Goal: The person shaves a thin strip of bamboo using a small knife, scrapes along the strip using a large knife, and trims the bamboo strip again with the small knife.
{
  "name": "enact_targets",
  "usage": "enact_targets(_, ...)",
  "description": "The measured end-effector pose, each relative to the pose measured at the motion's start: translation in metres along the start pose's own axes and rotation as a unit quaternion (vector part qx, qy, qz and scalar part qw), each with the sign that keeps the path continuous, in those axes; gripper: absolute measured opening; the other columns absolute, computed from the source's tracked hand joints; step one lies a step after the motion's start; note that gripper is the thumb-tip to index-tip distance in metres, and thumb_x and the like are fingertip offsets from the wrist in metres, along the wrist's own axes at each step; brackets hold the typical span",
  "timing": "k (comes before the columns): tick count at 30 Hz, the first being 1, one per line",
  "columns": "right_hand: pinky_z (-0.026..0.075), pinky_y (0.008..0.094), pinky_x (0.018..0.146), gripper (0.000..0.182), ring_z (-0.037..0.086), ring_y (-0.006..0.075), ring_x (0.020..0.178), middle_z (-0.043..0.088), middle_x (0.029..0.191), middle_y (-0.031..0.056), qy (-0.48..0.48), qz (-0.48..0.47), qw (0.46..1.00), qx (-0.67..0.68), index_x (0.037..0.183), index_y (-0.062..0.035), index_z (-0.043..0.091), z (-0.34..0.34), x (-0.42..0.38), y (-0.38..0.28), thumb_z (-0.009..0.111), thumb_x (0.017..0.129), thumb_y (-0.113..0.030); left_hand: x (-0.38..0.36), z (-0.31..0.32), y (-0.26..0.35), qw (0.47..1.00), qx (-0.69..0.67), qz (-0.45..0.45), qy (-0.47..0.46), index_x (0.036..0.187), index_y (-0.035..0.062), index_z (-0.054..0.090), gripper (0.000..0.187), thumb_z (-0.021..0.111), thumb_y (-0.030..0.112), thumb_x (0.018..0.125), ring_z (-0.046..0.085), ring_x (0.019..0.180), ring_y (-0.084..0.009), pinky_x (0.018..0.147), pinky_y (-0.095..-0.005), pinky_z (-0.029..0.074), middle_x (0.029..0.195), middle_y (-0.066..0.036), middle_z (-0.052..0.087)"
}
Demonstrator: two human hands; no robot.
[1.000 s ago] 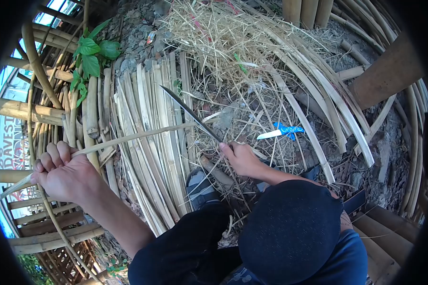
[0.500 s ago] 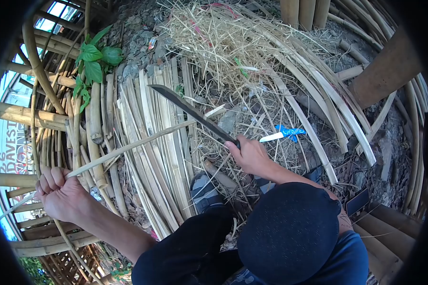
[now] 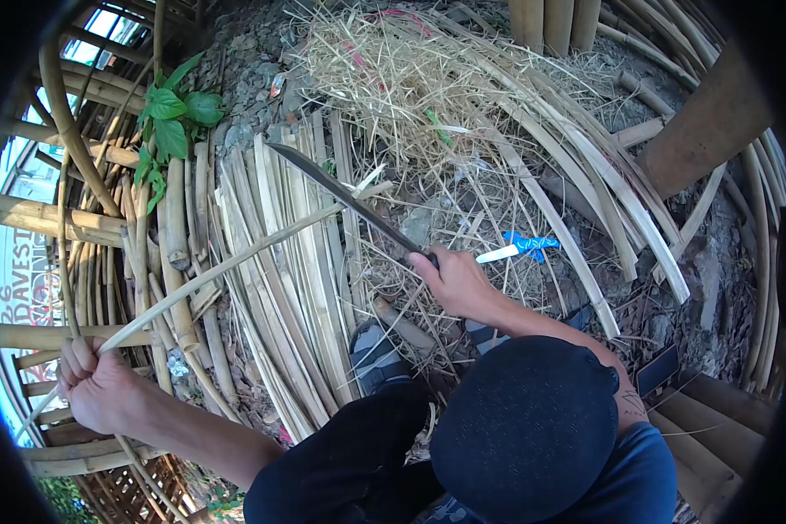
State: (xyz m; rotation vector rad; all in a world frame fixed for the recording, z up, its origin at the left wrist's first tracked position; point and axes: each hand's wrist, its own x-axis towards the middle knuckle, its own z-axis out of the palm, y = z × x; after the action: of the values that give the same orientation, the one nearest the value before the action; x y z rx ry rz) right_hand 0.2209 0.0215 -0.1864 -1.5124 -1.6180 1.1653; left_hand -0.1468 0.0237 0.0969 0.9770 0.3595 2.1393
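My left hand (image 3: pixel 100 384) is closed round a long, thin bamboo strip (image 3: pixel 223 265) at the left of the head view. The strip slants up to the right, and its far end crosses the machete (image 3: pixel 345 198) near mid-blade. A pale curled shaving (image 3: pixel 370 180) stands up from the strip just beyond the blade. In my right hand (image 3: pixel 456 279) is the machete's dark handle, fingers wrapped round it, with the blade pointing up and left. Under the strip lie several split bamboo slats (image 3: pixel 284 288), side by side on the ground.
A heap of shavings (image 3: pixel 393 87) lies ahead, with long bent slats (image 3: pixel 576 148) to its right. A white-bladed knife with a blue-wrapped handle (image 3: pixel 533 244) rests right of my right hand. Bamboo poles (image 3: pixel 52 214) form a lattice on the left, beside a green plant (image 3: pixel 168 106).
My left hand has moved slightly left and down, drawing the bamboo strip back along the machete. A curled shaving now rises more visibly near its end. The machete has shifted slightly left.
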Motion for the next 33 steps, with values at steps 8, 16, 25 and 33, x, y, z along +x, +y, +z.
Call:
enact_targets(8,0.046,0.0474,0.048,0.053,0.060,0.0407,0.050,0.055,0.050,0.0210,0.012,-0.145,0.985,-0.089,0.085,0.0103,0.056,0.006,-0.015,-0.020,0.043,0.096,-0.040,-0.019,0.019,-0.042,0.992,0.097,0.077,0.024,0.061,0.0130,0.025,0.041,0.029,0.024,0.100,0.014,0.050,-0.0114,0.042,-0.0267,0.013,0.057,0.001,0.020)
enact_targets(16,0.046,0.0481,0.050,0.054,0.058,0.0418,0.049,0.054,0.051,0.0237,0.036,0.025,0.998,-0.050,0.083,0.0095,0.056,-0.007,-0.005,0.001,0.043,0.096,-0.041,-0.003,0.000,-0.015,0.991,0.099,0.092,0.000,0.062,0.0127,0.029,0.045,0.029,0.035,0.101,0.017,0.049,-0.0111,0.042,-0.0259,0.014,0.056,0.002,0.022)
enact_targets(25,0.047,0.0489,0.059,0.061,0.060,0.0441,0.060,0.057,0.058,0.0258,0.071,0.092,0.993,-0.023,0.084,0.0107,0.057,0.002,0.009,0.047,0.042,0.095,-0.047,0.012,-0.021,0.033,0.988,0.077,0.116,0.059,0.061,0.0121,0.030,0.039,0.033,0.023,0.098,0.016,0.047,-0.0104,0.041,-0.0262,0.014,0.056,0.002,0.022)
enact_targets(33,0.048,0.0517,0.074,0.061,0.062,0.0463,0.079,0.063,0.077,0.0306,0.073,0.150,0.959,-0.230,0.091,0.0106,0.059,-0.022,0.001,0.060,0.045,0.092,-0.049,0.008,0.003,0.015,0.999,-0.016,0.028,-0.024,0.070,0.0083,0.036,0.039,0.030,0.029,0.102,0.019,0.048,-0.0095,0.041,-0.0238,0.019,0.059,0.002,0.023)
